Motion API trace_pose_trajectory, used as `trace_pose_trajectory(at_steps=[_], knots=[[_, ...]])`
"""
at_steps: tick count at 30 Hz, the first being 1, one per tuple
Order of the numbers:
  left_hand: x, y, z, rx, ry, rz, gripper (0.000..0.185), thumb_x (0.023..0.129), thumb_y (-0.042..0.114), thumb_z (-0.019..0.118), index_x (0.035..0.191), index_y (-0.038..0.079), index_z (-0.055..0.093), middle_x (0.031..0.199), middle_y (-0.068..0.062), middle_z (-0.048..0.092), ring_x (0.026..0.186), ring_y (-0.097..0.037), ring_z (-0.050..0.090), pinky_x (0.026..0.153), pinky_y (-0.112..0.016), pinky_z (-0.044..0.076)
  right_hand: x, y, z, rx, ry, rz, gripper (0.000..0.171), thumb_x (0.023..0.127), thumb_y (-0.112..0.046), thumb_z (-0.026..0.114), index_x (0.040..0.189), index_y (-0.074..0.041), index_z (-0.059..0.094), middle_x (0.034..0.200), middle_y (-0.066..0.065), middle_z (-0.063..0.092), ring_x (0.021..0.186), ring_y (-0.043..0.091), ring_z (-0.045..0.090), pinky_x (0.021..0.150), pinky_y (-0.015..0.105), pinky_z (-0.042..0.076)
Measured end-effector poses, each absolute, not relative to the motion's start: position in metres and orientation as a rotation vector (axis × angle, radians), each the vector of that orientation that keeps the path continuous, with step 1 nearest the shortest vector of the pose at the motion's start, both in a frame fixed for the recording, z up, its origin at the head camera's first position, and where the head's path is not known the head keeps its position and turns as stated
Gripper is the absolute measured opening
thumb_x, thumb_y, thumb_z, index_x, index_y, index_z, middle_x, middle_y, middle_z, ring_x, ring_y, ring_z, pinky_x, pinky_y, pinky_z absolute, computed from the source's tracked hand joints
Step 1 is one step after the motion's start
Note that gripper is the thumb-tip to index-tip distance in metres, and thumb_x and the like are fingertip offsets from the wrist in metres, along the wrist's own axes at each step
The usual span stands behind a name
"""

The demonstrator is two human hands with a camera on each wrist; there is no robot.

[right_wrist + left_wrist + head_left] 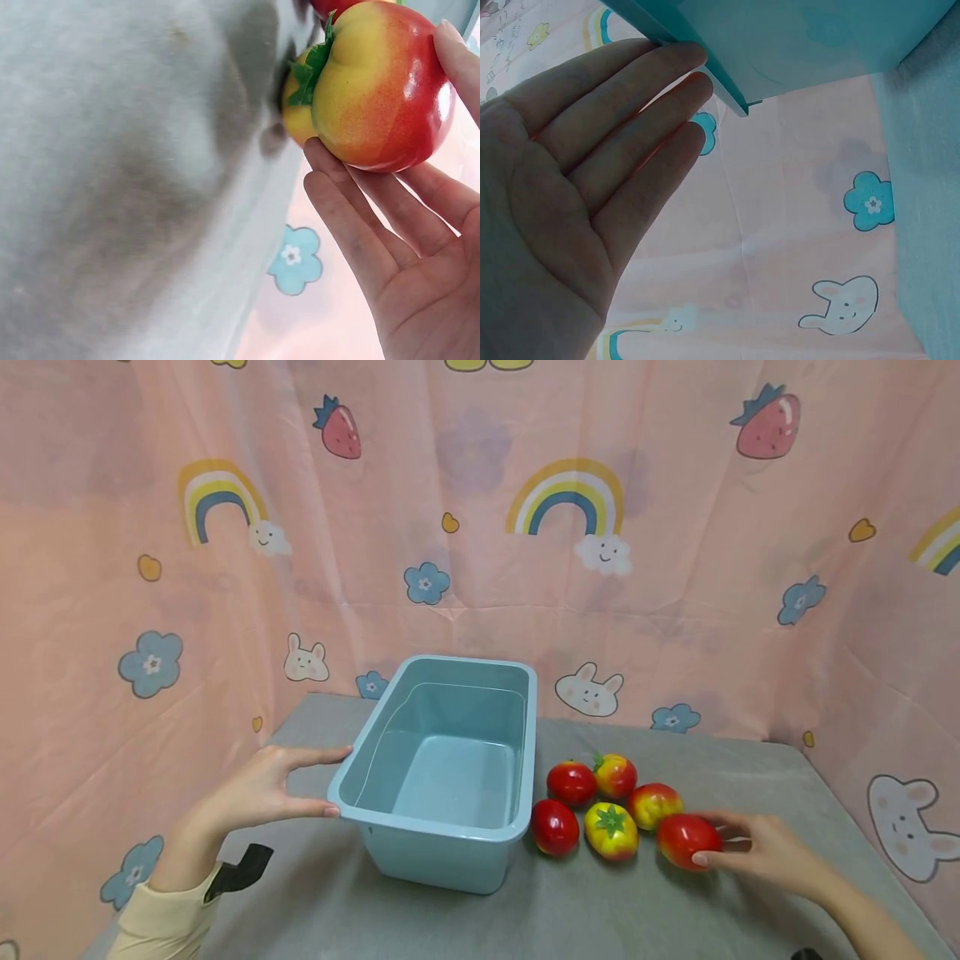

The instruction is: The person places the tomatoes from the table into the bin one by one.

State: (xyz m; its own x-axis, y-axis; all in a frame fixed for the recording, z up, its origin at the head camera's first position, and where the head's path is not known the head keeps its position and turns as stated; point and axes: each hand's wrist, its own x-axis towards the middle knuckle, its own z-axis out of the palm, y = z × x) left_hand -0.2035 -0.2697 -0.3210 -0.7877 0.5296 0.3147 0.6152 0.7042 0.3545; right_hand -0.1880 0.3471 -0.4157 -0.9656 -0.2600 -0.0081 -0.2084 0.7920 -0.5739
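Fingers [712,839] of the right hand [765,852] curl round a red-yellow tomato [686,841] near the table's front right edge; left hand [258,789], fingers straight, touches the blue bin [525,752] corner. Risk: the glossy tomato could slip, rolling into its neighbours [600,806].

Blue bin [450,777] sits mid-table, open top, nothing over it, free way in from above. Left hand [258,789] is against its left rim, w/ bare table [315,893] in front. Five tomatoes [611,810] cluster tight just right of the bin; right hand [757,852] touches the outermost. Curtain [480,527] closes off back & both sides.
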Motion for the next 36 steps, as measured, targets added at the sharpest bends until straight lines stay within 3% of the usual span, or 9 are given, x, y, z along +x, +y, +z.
trace_pose_trajectory(at_steps=[6,17,25,36], knots=[[-0.203,-0.270,-0.321,-0.923,-2.722,-0.673,0.065,0.073,0.049,0.077,0.129,0.018,0.061,0.122,0.003,0.066,0.110,-0.015,0.064,0.083,-0.036,0.053,-0.191,0.343,-0.406,-0.438,2.927,-0.887,0.057,0.080,-0.034,0.074,0.123,0.000,0.060,0.108,0.012,0.069,0.088,0.017,0.066,0.068,0.023,0.056],[-0.203,-0.270,-0.321,-0.929,-2.712,-0.670,0.065,0.073,0.049,0.077,0.129,0.019,0.061,0.122,0.004,0.066,0.108,-0.015,0.064,0.080,-0.030,0.052,-0.197,0.334,-0.390,-0.470,2.951,-0.908,0.058,0.078,-0.034,0.076,0.121,0.002,0.060,0.107,0.016,0.068,0.089,0.024,0.066,0.068,0.030,0.057],[-0.203,-0.270,-0.322,-0.910,-2.720,-0.672,0.065,0.073,0.050,0.077,0.129,0.021,0.061,0.122,0.007,0.065,0.110,-0.013,0.064,0.083,-0.035,0.053,-0.200,0.331,-0.380,-0.602,3.032,-0.923,0.053,0.075,-0.030,0.079,0.117,-0.002,0.064,0.106,0.013,0.069,0.086,0.016,0.066,0.066,0.027,0.057],[-0.204,-0.270,-0.321,-0.917,-2.718,-0.682,0.065,0.073,0.048,0.078,0.128,0.018,0.061,0.121,0.003,0.066,0.108,-0.016,0.065,0.076,-0.027,0.049,-0.203,0.326,-0.365,-0.658,3.046,-0.849,0.053,0.077,-0.033,0.078,0.117,-0.002,0.064,0.105,0.012,0.070,0.087,0.019,0.067,0.066,0.027,0.057]])
